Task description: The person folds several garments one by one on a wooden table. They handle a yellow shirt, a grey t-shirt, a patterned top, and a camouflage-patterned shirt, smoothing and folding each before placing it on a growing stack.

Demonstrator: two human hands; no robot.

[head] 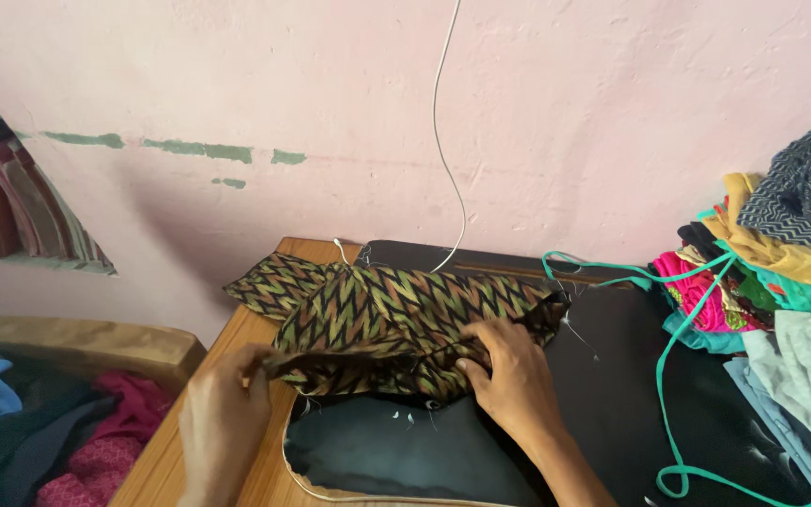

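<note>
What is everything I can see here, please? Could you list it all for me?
Zigzag cloth: one, green, brown and black, folded on the dark sheet.
Dark sheet: one, black, spread over the table.
Wooden table: one, brown, its left edge bare.
White cord: one, hanging down the wall.
Pink wall: with green patches of flaked paint.
Pile of clothes: one heap, many colours, at right.
Teal string: one, trailing from the pile.
Clothes at lower left: several, blue, pink and dark.
Left hand: grip pinching the cloth's left edge.
Right hand: pressing on the cloth's right part.
</note>
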